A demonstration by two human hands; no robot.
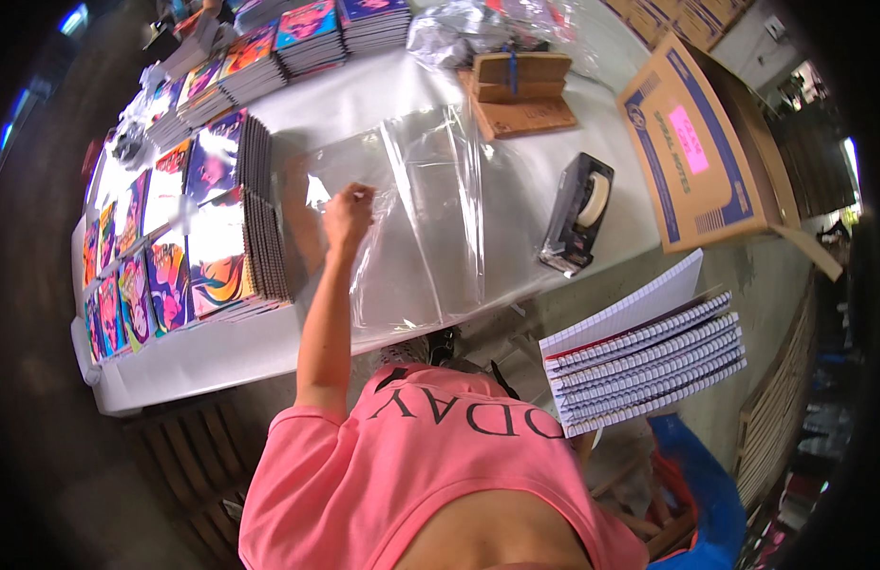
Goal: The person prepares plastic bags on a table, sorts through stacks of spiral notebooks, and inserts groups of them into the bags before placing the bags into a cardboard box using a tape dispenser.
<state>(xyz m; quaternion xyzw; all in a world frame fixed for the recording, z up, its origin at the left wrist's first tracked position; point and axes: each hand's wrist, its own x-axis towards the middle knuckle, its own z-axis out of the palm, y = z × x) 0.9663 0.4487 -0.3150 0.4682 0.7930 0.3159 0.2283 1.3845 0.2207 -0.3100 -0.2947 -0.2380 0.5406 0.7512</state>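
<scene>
My left hand (349, 218) is over the middle of the table, its fingers pinched together on a clear plastic sleeve (416, 228) that lies flat and creased. A stack of spiral notebooks (644, 356) is off the table's front edge at the right, with its coil bindings and ruled pages showing. The top notebook's pages fan open. My right hand does not show; whether it supports the stack from below is hidden.
Stacks of colourful-covered notebooks (212, 161) fill the table's left side and far edge. A black tape dispenser (577, 214) stands at the right, near a brown cardboard piece (520, 95). Crumpled plastic (449, 33) lies behind. An open carton (696, 142) stands at the far right.
</scene>
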